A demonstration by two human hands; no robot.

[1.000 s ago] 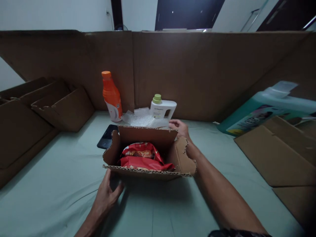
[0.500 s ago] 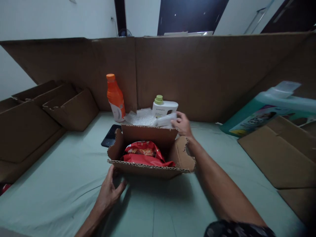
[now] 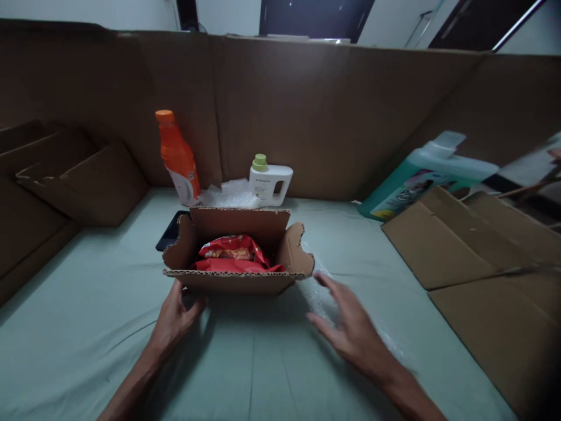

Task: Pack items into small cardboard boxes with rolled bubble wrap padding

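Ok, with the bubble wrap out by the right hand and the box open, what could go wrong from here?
1. The bubble wrap lies loose under the right hand, which is spread flat, not gripping; it could slide on the sheet.
2. The left hand only touches the cardboard box at its front corner, so a push may shift it.
3. The red snack bag fills the box, leaving little room for padding.

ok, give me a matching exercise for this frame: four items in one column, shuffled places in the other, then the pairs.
Items:
1. orange bottle
2. white jug
3. red packet
4. teal bottle

Places:
A. inside the open cardboard box
B. lying tilted at the right, behind flat cardboard
C. upright at the back wall, left of the bubble wrap
D. upright at the back wall, right of the bubble wrap

Pairs: 1-C, 2-D, 3-A, 4-B
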